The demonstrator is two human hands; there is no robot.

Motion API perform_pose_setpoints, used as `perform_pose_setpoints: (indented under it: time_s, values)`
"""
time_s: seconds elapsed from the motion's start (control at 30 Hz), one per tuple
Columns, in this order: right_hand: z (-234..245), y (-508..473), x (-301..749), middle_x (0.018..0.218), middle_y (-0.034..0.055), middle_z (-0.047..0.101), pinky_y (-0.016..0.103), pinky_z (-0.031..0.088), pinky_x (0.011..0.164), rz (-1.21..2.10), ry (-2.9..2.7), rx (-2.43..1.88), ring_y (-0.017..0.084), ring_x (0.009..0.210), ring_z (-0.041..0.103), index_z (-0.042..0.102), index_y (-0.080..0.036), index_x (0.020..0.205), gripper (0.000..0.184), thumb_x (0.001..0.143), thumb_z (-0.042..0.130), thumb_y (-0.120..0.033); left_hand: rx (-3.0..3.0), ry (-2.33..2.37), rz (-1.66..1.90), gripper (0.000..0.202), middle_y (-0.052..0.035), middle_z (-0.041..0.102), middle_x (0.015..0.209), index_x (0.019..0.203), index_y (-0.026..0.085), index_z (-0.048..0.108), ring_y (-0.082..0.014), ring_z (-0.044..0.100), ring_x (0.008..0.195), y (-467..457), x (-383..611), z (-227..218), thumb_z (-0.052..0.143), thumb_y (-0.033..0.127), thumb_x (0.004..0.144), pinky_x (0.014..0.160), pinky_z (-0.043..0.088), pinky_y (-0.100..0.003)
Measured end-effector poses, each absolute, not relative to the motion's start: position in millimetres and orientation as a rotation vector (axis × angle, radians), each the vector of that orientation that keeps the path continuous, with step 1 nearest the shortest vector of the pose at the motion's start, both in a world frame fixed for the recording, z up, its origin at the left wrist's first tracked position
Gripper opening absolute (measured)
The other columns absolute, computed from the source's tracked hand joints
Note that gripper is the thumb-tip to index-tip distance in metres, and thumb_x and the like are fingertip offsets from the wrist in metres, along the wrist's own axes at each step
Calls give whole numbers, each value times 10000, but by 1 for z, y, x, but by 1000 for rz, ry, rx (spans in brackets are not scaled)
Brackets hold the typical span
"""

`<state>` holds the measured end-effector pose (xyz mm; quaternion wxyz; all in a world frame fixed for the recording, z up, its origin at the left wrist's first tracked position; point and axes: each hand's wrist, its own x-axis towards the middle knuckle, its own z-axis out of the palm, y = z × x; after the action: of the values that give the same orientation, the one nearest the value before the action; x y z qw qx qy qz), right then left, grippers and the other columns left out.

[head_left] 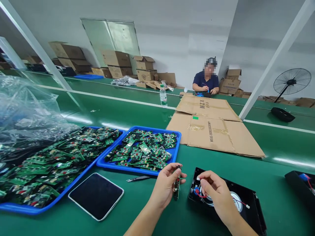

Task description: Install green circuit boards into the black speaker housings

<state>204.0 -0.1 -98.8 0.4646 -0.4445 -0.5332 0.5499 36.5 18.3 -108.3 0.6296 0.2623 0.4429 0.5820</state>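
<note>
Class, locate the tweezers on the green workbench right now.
The tweezers lie on the green bench just in front of the smaller blue tray, between the phone and the left hand.

Tabletop [147, 108]: smooth green, slight sheen. Trays [137, 168]: glossy blue plastic. Circuit boards [145, 149]: green laminate. Tablet [95, 195]: glossy black glass. Housing [248, 203]: matt black plastic. Flattened cartons [211, 131]: matt brown cardboard, taped. Bag [27, 105]: clear crinkled film. Tweezers [137, 178]: bright metal.

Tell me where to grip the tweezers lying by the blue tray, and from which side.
Probably pinch the tweezers at mid-body, across the two arms, coming straight down from above. They lie flat on the green table, tips pointing left, and the blue tray rim sits close behind, so a rear approach looks cramped.
</note>
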Motion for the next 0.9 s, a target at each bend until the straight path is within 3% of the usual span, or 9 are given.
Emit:
perform_pose_setpoints:
  time_s: [0.17, 0.27, 0.47, 0.67, 0.9]
  values:
    - [-102, -5, 202, 676, 10, 575, 202, 393, 519, 1087, -1581, -1209, 119, 579, 487, 623, -175, 791, 188, 833, 549, -343, 662, 993, 1302, 368, 2, 637, 814, 901, 168, 657, -199, 697, 760, 9, 45, -102, 810, 278, 585, 680, 564, -266]
    - [-105, -7, 199, 654, 5, 572, 201, 380, 492, 862, -1716, -1195, 114, 539, 485, 615, -180, 770, 171, 845, 507, -290, 724, 921, 1317, 263, 5, 661, 840, 871, 188, 646, -203, 700, 816, 4, 48, -104, 769, 280, 657, 715, 550, -249]
    - [-105, -11, 193, 584, -15, 525, 199, 352, 455, 520, -1838, -1120, 102, 480, 460, 580, -178, 731, 181, 862, 462, -222, 743, 799, 1354, 188, -42, 740, 893, 877, 213, 578, -227, 677, 937, -7, 57, -110, 695, 293, 754, 840, 524, -330]
    - [-103, -8, 197, 612, -16, 574, 180, 385, 449, 475, -1802, -1140, 95, 474, 484, 582, -178, 758, 145, 858, 479, -197, 873, 722, 1204, 350, -89, 648, 1194, 1176, 229, 576, -241, 561, 1148, -11, 52, -111, 599, 308, 836, 978, 445, -336]
    - [-104, -10, 198, 661, -3, 602, 187, 410, 494, 513, -1770, -1158, 106, 530, 532, 601, -181, 786, 138, 857, 484, -198, 883, 729, 1290, 328, -84, 659, 1175, 1097, 230, 644, -264, 596, 1098, -8, 50, -112, 679, 260, 772, 932, 493, -337]
